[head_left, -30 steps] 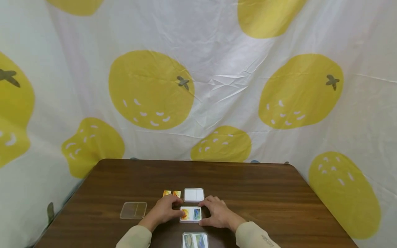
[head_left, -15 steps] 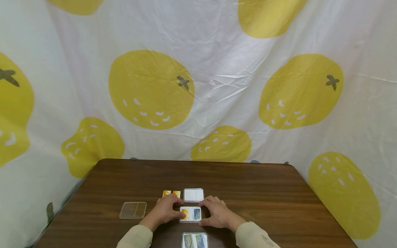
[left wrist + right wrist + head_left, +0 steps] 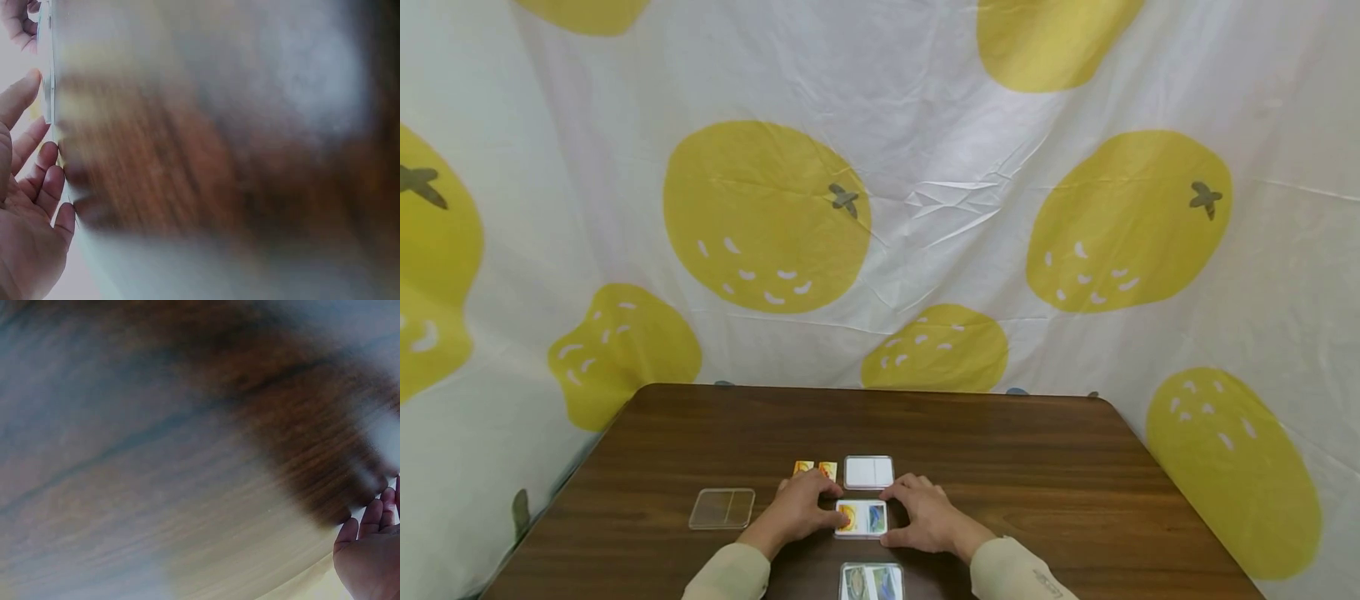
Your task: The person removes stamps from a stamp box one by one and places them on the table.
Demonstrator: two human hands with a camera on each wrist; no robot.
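A flat clear case (image 3: pixel 861 520) lies on the table between my hands, with an orange picture card at its left and a blue-green one at its right. My left hand (image 3: pixel 797 506) holds the left end, its thumb on the near-left part. At the other end my right hand (image 3: pixel 928 518) grips the right corners between thumb and forefinger. The left wrist view shows the case's thin edge (image 3: pixel 49 69) beside the left thumb. Only part of the right hand (image 3: pixel 369 550) appears in the right wrist view, where the case cannot be made out.
Beyond the case lies another clear case (image 3: pixel 868 472) with a white inside. Two orange cards (image 3: pixel 827 470) sit just past the left hand. A transparent lid-like piece (image 3: pixel 722 509) is at left. Nearest me is a case with two greenish cards (image 3: pixel 872 582). A fruit-print cloth (image 3: pixel 925 250) hangs behind the table (image 3: pixel 1037 467).
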